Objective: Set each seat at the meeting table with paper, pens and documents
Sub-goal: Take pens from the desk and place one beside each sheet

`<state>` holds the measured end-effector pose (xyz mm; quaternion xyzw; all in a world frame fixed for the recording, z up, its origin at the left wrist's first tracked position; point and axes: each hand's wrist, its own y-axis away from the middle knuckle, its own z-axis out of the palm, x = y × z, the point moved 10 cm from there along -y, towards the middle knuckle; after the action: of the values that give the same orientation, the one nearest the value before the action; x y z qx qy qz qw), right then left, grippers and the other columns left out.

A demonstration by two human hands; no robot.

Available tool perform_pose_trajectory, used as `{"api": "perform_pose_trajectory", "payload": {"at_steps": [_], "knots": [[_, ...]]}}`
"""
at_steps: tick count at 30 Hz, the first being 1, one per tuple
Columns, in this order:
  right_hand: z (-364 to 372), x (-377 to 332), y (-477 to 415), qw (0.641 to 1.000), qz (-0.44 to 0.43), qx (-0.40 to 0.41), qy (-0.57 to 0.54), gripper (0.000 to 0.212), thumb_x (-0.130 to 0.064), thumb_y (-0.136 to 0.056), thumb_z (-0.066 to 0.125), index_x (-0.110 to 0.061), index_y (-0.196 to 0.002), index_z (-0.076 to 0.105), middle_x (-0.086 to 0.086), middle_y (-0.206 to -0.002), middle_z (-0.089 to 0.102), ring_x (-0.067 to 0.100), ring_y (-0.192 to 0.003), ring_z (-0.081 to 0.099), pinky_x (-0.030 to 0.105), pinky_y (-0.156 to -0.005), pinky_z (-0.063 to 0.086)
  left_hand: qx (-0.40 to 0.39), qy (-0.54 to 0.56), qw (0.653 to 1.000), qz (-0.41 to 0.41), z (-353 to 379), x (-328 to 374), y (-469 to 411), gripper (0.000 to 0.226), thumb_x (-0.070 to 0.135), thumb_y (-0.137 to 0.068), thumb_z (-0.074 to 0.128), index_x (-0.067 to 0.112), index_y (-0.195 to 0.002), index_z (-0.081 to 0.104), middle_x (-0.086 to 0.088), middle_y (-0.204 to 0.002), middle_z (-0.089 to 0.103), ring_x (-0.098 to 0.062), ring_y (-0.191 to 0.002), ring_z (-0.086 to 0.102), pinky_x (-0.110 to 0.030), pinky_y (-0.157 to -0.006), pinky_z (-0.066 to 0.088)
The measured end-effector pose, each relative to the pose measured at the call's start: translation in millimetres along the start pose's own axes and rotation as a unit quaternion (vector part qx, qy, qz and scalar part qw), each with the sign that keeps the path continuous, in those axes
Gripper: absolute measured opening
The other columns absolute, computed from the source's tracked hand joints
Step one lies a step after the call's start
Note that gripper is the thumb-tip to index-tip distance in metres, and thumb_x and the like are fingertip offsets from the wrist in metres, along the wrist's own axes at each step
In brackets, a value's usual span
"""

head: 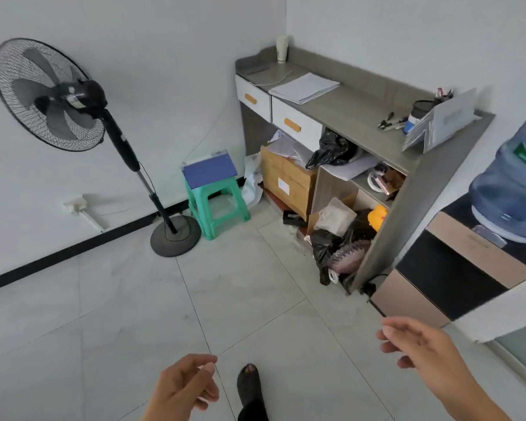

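Observation:
A stack of white paper (pixel 304 87) lies on the grey sideboard (pixel 356 109) against the right wall. Further right on that top lie several pens (pixel 390 123), beside a dark pen holder (pixel 422 109) and a folded grey document stand (pixel 441 124). My left hand (pixel 184 387) hangs low over the tiled floor with fingers loosely curled and nothing in it. My right hand (pixel 422 347) is raised at the lower right, fingers relaxed, holding nothing. Both hands are well short of the sideboard.
A black standing fan (pixel 58 95) stands at the left wall. A green stool (pixel 216 202) carries a blue book. Boxes and black bags fill the sideboard's open shelves (pixel 340 214). A water dispenser with a blue bottle (pixel 510 189) stands at the right. My foot (pixel 249 387) is on the floor.

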<state>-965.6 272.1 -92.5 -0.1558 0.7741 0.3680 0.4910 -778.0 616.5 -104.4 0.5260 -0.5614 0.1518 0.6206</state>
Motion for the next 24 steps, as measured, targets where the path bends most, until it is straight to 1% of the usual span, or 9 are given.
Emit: {"api": "perform_pose_trajectory", "payload": {"at_steps": [3,6,8,11,15,18,20,24], "knots": [[26,-16,-56,1.000,0.024,0.016,-0.013,0.011,-0.007,-0.092,0.061,-0.009,-0.098,0.070,0.006,-0.082,0.077,0.029,-0.081,0.070,0.034,-0.062,0.048,0.004,-0.012,1.000,0.005,-15,30,-69,0.013,0.001,-0.092,0.056,0.001,-0.094,0.068,-0.022,-0.064,0.069,-0.027,-0.059,0.066,-0.034,-0.056,0.048],[54,-33,-102,0.998,0.051,0.023,-0.026,0.011,-0.006,-0.092,0.061,-0.009,-0.097,0.071,0.006,-0.081,0.077,0.030,-0.081,0.069,0.035,-0.063,0.047,-0.001,-0.022,1.000,0.018,-33,71,-136,0.013,0.001,-0.092,0.055,0.001,-0.094,0.068,-0.020,-0.063,0.069,-0.024,-0.057,0.066,-0.029,-0.052,0.049],[71,-52,-127,0.997,0.066,0.026,-0.037,0.010,-0.006,-0.091,0.062,-0.008,-0.095,0.071,0.005,-0.080,0.077,0.031,-0.082,0.068,0.036,-0.063,0.047,-0.018,-0.030,0.999,0.028,-42,105,-177,0.013,0.002,-0.092,0.056,0.002,-0.094,0.068,-0.019,-0.063,0.069,-0.023,-0.057,0.066,-0.028,-0.051,0.049],[82,-85,-170,0.994,0.077,0.043,-0.067,0.010,-0.006,-0.091,0.061,-0.008,-0.096,0.071,0.008,-0.083,0.076,0.030,-0.082,0.067,0.036,-0.063,0.045,-0.041,-0.053,0.997,0.048,-47,158,-244,0.012,0.003,-0.093,0.056,0.004,-0.095,0.068,-0.017,-0.062,0.069,-0.022,-0.058,0.065,-0.027,-0.053,0.049],[79,-110,-222,0.990,0.091,0.065,-0.084,0.012,-0.004,-0.091,0.060,-0.006,-0.099,0.070,0.011,-0.086,0.076,0.030,-0.081,0.067,0.036,-0.062,0.044,-0.073,-0.072,0.993,0.064,-28,213,-314,0.012,0.003,-0.093,0.056,0.005,-0.093,0.068,-0.017,-0.062,0.069,-0.022,-0.058,0.064,-0.030,-0.055,0.049],[76,-128,-265,0.988,0.091,0.081,-0.100,0.013,-0.005,-0.091,0.061,-0.007,-0.100,0.070,0.012,-0.088,0.075,0.030,-0.082,0.067,0.037,-0.064,0.045,-0.100,-0.077,0.991,0.052,-3,235,-362,0.012,0.003,-0.092,0.057,0.004,-0.094,0.068,-0.017,-0.062,0.069,-0.023,-0.059,0.064,-0.029,-0.054,0.049],[70,-140,-302,0.987,0.087,0.088,-0.107,0.012,-0.003,-0.090,0.061,-0.006,-0.099,0.070,0.014,-0.088,0.074,0.029,-0.079,0.066,0.036,-0.063,0.044,-0.110,-0.089,0.989,0.043,15,247,-396,0.012,0.004,-0.093,0.056,0.004,-0.096,0.067,-0.018,-0.064,0.069,-0.022,-0.060,0.065,-0.029,-0.055,0.049],[54,-166,-378,0.983,0.092,0.091,-0.127,0.012,0.002,-0.089,0.061,0.001,-0.098,0.069,0.014,-0.077,0.074,0.027,-0.068,0.062,0.031,-0.054,0.041,-0.102,-0.092,0.990,0.042,44,288,-453,0.011,0.005,-0.092,0.057,0.004,-0.095,0.068,-0.019,-0.065,0.070,-0.022,-0.059,0.066,-0.031,-0.057,0.049]]}}
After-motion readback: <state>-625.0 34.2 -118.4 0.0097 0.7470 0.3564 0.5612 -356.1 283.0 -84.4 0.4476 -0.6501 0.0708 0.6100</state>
